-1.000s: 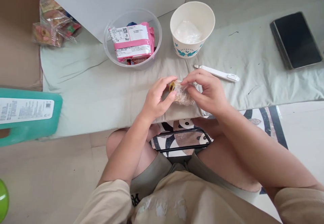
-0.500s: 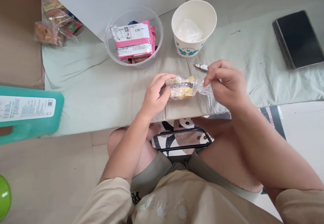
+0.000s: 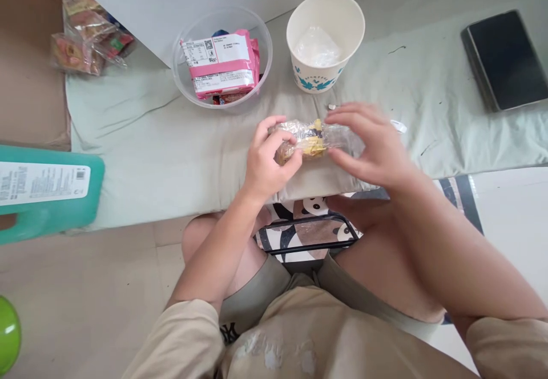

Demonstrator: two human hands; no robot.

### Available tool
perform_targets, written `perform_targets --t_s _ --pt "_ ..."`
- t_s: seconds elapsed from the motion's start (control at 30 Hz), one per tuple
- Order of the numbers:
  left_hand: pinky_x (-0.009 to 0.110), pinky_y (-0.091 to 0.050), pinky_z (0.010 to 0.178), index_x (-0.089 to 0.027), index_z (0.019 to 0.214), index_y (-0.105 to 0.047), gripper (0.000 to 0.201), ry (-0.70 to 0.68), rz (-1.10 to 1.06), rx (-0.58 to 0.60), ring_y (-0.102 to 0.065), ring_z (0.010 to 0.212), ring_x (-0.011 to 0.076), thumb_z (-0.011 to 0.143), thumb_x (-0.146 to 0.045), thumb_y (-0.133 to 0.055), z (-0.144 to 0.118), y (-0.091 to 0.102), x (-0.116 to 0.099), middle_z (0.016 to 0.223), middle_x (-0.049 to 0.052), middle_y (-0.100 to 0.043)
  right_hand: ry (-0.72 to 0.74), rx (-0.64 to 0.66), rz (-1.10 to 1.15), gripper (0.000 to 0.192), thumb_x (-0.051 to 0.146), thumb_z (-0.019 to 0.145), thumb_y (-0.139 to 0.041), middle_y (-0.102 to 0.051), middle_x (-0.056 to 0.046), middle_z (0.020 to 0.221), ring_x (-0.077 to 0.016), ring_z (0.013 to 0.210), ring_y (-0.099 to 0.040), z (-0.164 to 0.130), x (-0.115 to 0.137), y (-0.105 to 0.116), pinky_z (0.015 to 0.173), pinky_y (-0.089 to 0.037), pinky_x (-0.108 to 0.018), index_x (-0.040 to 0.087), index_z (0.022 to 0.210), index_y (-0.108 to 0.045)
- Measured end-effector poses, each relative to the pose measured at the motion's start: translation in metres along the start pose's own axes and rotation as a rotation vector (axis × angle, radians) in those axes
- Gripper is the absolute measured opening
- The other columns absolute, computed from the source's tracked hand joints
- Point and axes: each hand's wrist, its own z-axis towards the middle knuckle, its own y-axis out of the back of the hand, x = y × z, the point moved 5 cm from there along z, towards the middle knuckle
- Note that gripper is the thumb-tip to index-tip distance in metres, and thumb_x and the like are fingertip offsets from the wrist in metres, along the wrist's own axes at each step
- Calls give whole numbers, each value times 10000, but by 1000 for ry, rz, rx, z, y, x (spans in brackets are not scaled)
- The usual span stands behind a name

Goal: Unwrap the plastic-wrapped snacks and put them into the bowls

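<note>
Crinkly packet (image 3: 315, 146) near the surface's (image 3: 171, 162) front edge
Left hand (image 3: 270, 156) has a curled grip round its left end, fingers bent. Right hand (image 3: 377, 145) is kinda blurry, thumb and fingers spread wide by the other end, can't tell if they're touching it.

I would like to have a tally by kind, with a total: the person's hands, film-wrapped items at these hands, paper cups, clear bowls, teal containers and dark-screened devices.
Left hand and right hand: 2
Film-wrapped item: 1
Paper cup: 1
Clear bowl: 1
Teal container: 1
Dark-screened device: 1
Total: 7
</note>
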Motion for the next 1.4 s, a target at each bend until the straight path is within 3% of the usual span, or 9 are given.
perform_targets --t_s 0.2,0.37,0.5,0.7,0.87,1.13,1.23,1.33,1.4 --pt "410 -573 1020 -234 842 -566 117 145 -266 -239 -682 1192 232 930 -292 -615 -1 13 17 1164 70 -707 -65 166 24 99 279 889 -640 -795 -71 1032 -288 1000 -743 0 -8 -18 925 -575 -470 249 901 -734" --pt "275 -554 687 -289 1053 -468 219 366 -477 -347 -654 748 139 887 -223 -596 -11 26 48 828 -14 -605 -132 196 112 87 325 881 -673 -799 -37 979 -273 979 -747 -1 -10 -5 925 -581 -450 265 830 -710" --pt "239 -423 523 -280 1046 -495 227 454 -465 -291 -498 584 110 858 -234 -615 -19 39 55 763 -21 -494 -234 180 96 81 310 850 -669 -787 -25 901 -260 891 -748 -4 -9 2 862 -585 -428 264 788 -691" --pt "228 -407 518 -257 972 -597 169 448 -363 -58 -491 594 98 835 -262 -694 -15 38 31 801 -13 -527 -225 200 51 145 328 802 -705 -799 -45 1007 -279 941 -742 -1 -3 -4 879 -585 -443 262 928 -737" --pt "215 -337 448 -236 913 -647 83 548 -259 -61 -400 491 80 863 -173 -628 -16 43 42 673 -41 -514 -273 191 25 105 256 829 -620 -784 -31 894 -265 905 -735 0 -8 -7 874 -580 -438 272 822 -723" --pt "243 -486 636 -216 867 -642 59 511 -65 -155 -572 698 121 867 -157 -635 -13 74 69 812 -6 -644 -241 297 71 136 384 854 -670 -712 -21 761 -226 742 -682 -3 -6 -4 729 -545 -383 273 812 -737" --pt "272 -532 740 -220 882 -656 73 506 40 -180 -615 789 147 850 -154 -655 -13 81 74 842 3 -659 -196 266 61 119 348 867 -650 -688 -11 739 -212 719 -669 -4 -3 -2 715 -542 -373 277 807 -725" --pt "332 -573 884 -248 1022 -689 214 382 51 -180 -657 920 181 817 -207 -736 -12 83 67 1053 37 -689 -169 136 74 81 325 856 -657 -742 -34 864 -233 825 -708 -4 -1 5 785 -573 -396 265 844 -710" --pt "401 -561 1034 -273 1096 -696 366 246 35 -94 -657 1129 242 755 -253 -827 -10 81 56 1256 71 -649 -147 120 61 155 364 836 -699 -764 -65 991 -274 965 -723 -4 -2 6 881 -585 -441 259 947 -730"
